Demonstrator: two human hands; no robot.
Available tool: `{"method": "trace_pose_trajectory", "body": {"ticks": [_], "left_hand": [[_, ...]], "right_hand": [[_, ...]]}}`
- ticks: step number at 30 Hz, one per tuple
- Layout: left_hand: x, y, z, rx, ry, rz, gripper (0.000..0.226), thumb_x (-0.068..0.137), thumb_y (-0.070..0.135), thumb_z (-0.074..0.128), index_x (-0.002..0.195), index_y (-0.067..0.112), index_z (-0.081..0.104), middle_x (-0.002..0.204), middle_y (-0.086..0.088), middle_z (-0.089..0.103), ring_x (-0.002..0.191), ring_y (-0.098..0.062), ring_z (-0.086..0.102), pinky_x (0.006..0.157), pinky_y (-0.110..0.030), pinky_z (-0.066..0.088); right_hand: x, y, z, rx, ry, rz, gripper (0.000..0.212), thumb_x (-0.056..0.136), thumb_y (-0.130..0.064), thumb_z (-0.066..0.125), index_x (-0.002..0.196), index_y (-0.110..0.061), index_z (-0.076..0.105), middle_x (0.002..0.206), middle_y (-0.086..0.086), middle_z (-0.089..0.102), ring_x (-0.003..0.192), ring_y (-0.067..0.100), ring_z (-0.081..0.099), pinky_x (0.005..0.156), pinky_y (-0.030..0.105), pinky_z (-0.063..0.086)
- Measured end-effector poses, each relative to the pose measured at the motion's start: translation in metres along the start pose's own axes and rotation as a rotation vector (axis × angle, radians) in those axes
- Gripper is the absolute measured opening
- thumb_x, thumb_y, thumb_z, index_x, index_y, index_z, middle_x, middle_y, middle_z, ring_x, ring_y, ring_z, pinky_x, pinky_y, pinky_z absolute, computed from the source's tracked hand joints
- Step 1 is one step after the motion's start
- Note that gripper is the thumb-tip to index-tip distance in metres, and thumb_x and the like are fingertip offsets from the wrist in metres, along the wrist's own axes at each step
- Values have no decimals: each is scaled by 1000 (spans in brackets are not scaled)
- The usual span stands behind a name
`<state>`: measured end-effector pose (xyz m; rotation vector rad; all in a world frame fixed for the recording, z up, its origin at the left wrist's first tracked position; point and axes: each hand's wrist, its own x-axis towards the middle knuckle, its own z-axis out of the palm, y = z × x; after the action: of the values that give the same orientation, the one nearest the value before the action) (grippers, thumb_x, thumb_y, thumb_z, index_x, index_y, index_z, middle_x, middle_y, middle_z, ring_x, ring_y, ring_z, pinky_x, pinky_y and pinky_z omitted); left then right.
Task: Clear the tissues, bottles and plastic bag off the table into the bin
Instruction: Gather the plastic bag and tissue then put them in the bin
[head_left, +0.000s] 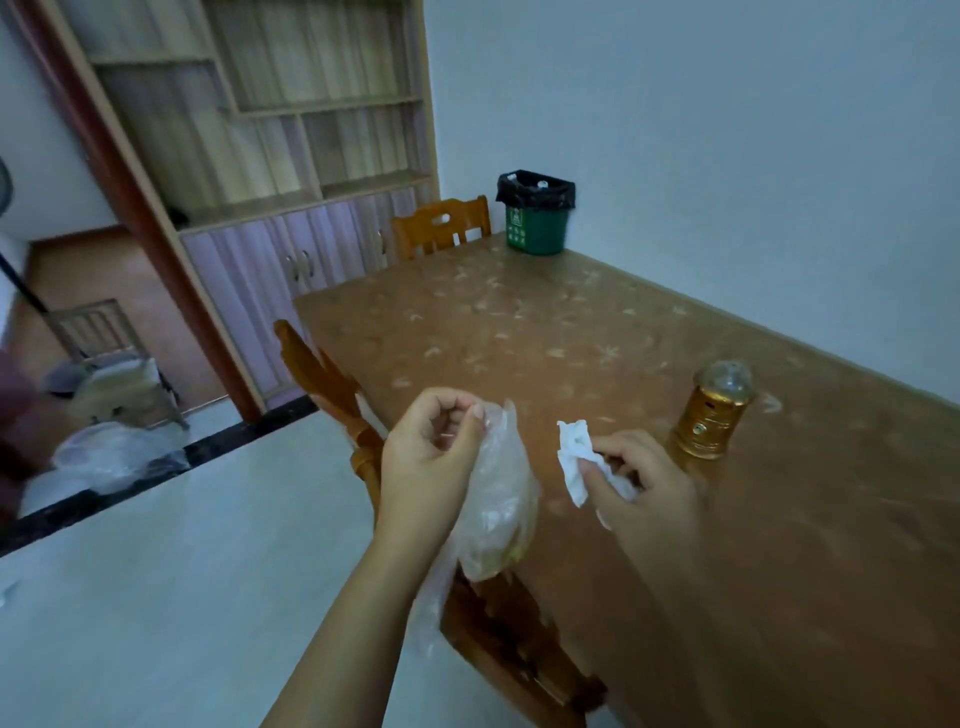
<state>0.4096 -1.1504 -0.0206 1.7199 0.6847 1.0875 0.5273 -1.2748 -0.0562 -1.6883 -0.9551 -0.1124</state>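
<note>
My left hand (428, 457) grips the top of a clear plastic bag (501, 514), which hangs over the near left edge of the table with something pale inside. My right hand (641, 486) pinches a crumpled white tissue (574, 460) just above the tabletop, right of the bag. The green bin (537, 231) with a black liner stands on the table's far corner against the wall; white bottle caps show inside it.
A gold lantern-shaped object with a clear dome (714, 413) stands on the brown patterned table (571, 332) right of my right hand. Wooden chairs sit at the far end (441, 226) and along the left side (332, 384). A shelf cabinet (291, 156) stands behind.
</note>
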Motion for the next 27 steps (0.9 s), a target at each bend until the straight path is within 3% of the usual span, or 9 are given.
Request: {"method": "trace_pose_trajectory", "body": {"ticks": [3, 6, 10, 14, 18, 23, 27], "left_hand": [[-9, -3, -48, 17, 55, -23, 15, 86, 9, 60, 78, 22, 63, 77, -2, 64, 73, -14, 59, 65, -22, 51], [-23, -11, -96, -6, 131, -82, 14, 87, 9, 59, 80, 19, 64, 77, -1, 65, 73, -12, 60, 66, -21, 52], [-46, -27, -154, -2, 224, -147, 17, 87, 6, 57, 78, 20, 63, 76, 1, 64, 70, -5, 59, 63, -12, 49], [-67, -46, -210, 15, 293, -210, 15, 87, 4, 57, 79, 15, 63, 77, -1, 64, 69, -5, 59, 64, -15, 49], [-78, -64, -258, 67, 362, -262, 16, 87, 5, 57, 78, 17, 62, 78, -1, 66, 73, -13, 60, 66, -21, 50], [-71, -87, -295, 84, 444, -308, 19, 87, 3, 56, 76, 18, 62, 77, -2, 65, 73, -16, 60, 66, -24, 49], [-29, -103, -316, 101, 461, -303, 19, 87, 4, 57, 76, 19, 61, 76, -1, 63, 73, -15, 58, 67, -26, 48]], "right_hand": [[-12, -27, 31, 61, -74, -17, 26, 76, 1, 67, 75, -25, 65, 80, -8, 62, 73, 2, 55, 61, 7, 38], [-26, -48, 65, 67, -131, -57, 8, 76, -13, 63, 80, -16, 69, 79, -5, 63, 72, 5, 56, 59, 7, 38], [-48, -72, 111, 33, -195, -134, 12, 75, -20, 61, 83, -13, 67, 79, -3, 63, 71, 6, 55, 59, 8, 41], [-64, -100, 161, 64, -200, -181, 29, 75, -33, 56, 83, -8, 67, 79, -2, 62, 67, 7, 53, 61, 6, 41], [-77, -120, 211, 38, -300, -208, 24, 76, -27, 65, 86, -5, 67, 82, 7, 68, 71, 12, 57, 66, 15, 48], [-81, -137, 265, 35, -371, -237, 22, 75, -22, 61, 85, -4, 68, 84, 8, 70, 68, 11, 57, 62, -1, 41], [-53, -141, 309, 65, -391, -260, 15, 76, -16, 63, 84, -3, 67, 79, 6, 66, 65, 12, 53, 58, 4, 42]]}}
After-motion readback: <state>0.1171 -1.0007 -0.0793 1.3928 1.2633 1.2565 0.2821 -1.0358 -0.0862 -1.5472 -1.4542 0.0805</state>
